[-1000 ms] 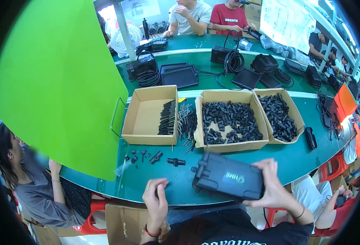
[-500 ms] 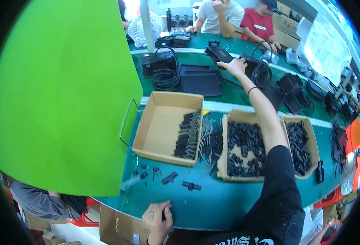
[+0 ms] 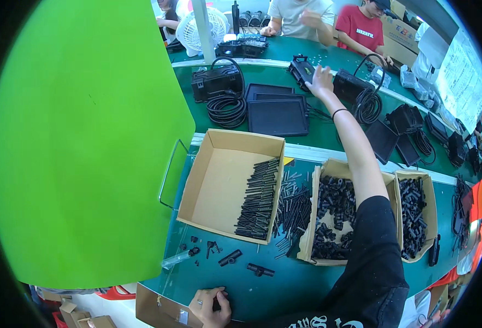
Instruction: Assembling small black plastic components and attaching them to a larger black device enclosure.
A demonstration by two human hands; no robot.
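Note:
My right arm stretches to the far bench, where my right hand is open beside a black hard case. Its fingers are apart, with the thumb side close to the case; whether they touch, I cannot tell. At the near edge of the green table rests my left hand, its fingers curled in. Whatever may lie inside that curl is hidden. Beyond it are two short black tube-like parts, one tilted and the other to its right. Small black pieces and a clear plastic tube lie farther left.
A cardboard tray holds a row of black rods, with loose pins beside it. Two boxes hold black fittings. Black trays and coiled cables sit behind. A green panel blocks the left. People sit opposite.
The black case, gripped in my right hand before, now rests on the far bench with the fingers spread off it. My left hand stays curled near the edge. The view has shifted slightly.

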